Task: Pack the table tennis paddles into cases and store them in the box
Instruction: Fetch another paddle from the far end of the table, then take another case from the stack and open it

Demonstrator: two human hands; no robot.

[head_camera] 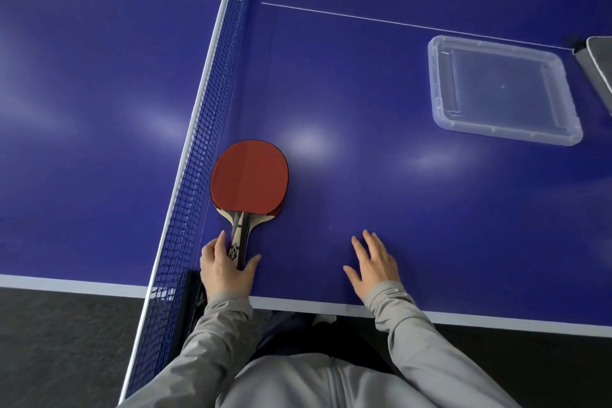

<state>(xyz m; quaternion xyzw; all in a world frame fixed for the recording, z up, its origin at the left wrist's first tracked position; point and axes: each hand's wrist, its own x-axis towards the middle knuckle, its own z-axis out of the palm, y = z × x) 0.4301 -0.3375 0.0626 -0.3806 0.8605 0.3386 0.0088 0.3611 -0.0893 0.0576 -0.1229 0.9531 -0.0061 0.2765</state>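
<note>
Your left hand [225, 270] has its fingers around the red paddle's [249, 175] handle, tight beside the net [198, 156]. Your right hand [374, 263] rests spread on the blue surface [364, 83]; the clear box [503, 89] sits well apart.

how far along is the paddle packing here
Barely started. Nothing looks packed: the clear box holds nothing. In hand: the left hand is closing on the handle of the stacked red paddles by the net; the right hand is open. Casing and boxing remain.
</note>
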